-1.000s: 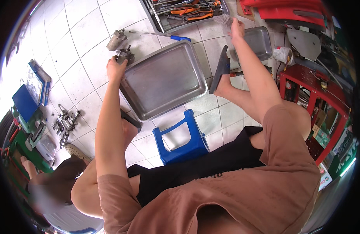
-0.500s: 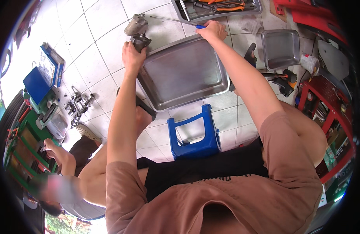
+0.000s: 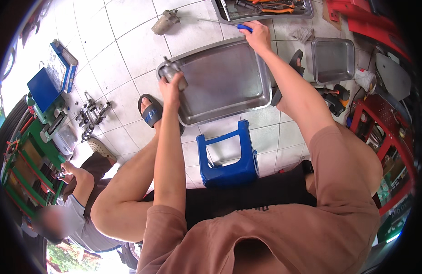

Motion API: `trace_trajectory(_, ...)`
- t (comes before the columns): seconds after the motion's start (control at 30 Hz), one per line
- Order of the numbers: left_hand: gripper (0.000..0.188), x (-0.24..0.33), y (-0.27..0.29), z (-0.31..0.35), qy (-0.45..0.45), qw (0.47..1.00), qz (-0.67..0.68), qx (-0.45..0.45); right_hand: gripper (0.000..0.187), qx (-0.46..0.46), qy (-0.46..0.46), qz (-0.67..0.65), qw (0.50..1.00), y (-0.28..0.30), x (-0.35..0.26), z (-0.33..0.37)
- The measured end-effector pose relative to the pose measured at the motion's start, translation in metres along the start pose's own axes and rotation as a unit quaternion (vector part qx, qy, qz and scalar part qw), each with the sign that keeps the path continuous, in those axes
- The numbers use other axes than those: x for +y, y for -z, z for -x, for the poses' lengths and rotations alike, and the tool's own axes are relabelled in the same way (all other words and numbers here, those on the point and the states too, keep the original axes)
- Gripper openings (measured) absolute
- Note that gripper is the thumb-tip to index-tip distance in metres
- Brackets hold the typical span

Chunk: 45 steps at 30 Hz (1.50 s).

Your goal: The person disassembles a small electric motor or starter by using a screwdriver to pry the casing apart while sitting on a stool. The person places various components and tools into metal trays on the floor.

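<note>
My left hand [image 3: 171, 89] is closed around a grey cylindrical metal part [image 3: 170, 68] with a short stub at its upper end, slightly blurred. It is held over the left side of a large rectangular metal tray [image 3: 224, 84]; whether it touches the tray I cannot tell. In my right hand [image 3: 260, 35], beyond the tray's far edge, is the blue handle of a screwdriver [image 3: 244, 28]. Its long thin shaft points left above the floor. A second metal part [image 3: 165, 23], cast and rounded, lies on the tiles past the tray's far left corner.
A tool tray [image 3: 266, 18] with orange-handled pliers lies at the far side. To the right are a smaller metal tray [image 3: 334, 59], a cordless drill [image 3: 336, 98] and a red rack [image 3: 384, 132]. A blue stool [image 3: 229, 171] stands near me. At left, metal parts [image 3: 93, 114] lie near another person [image 3: 83, 205].
My left hand has moved from the floor beyond the tray back toward me, carrying the cylindrical part over the tray's left side. My right hand still grips the screwdriver.
</note>
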<state>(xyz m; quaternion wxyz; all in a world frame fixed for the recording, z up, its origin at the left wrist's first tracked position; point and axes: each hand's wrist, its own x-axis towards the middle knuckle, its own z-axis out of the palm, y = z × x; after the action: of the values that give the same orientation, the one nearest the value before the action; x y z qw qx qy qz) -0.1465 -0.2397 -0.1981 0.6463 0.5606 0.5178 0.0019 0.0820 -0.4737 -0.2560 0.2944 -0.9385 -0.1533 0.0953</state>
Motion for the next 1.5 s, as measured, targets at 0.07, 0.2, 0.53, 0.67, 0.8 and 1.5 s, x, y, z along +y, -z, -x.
trace_trajectory(0.07,0.036,-0.023,-0.004,0.015,0.035,0.998,-0.008,-0.049,0.022,0.012,0.040,0.011,0.999,0.000,-0.006,-0.002)
trace_trajectory(0.2,0.042,-0.067,-0.016,0.038,0.105,0.976,0.045,-0.185,0.020,0.049,0.123,0.052,0.990,-0.008,-0.003,-0.004)
trace_trajectory(0.53,0.037,-0.001,-0.057,-0.022,0.120,0.893,0.401,-0.164,0.020,0.036,0.121,0.036,0.991,-0.030,-0.049,-0.003)
trace_trajectory(0.67,0.037,0.025,-0.058,-0.037,0.140,0.873,0.440,-0.159,0.022,0.047,0.116,0.019,0.992,-0.034,-0.053,-0.006)
trace_trajectory(0.8,0.040,0.033,-0.055,-0.045,0.125,0.889,0.413,-0.154,0.022,0.051,0.149,-0.011,0.987,-0.038,-0.058,-0.026)
trace_trajectory(1.5,0.027,0.067,-0.030,-0.077,0.090,0.937,0.262,-0.213,0.025,0.061,0.140,-0.007,0.988,-0.031,-0.084,-0.131)
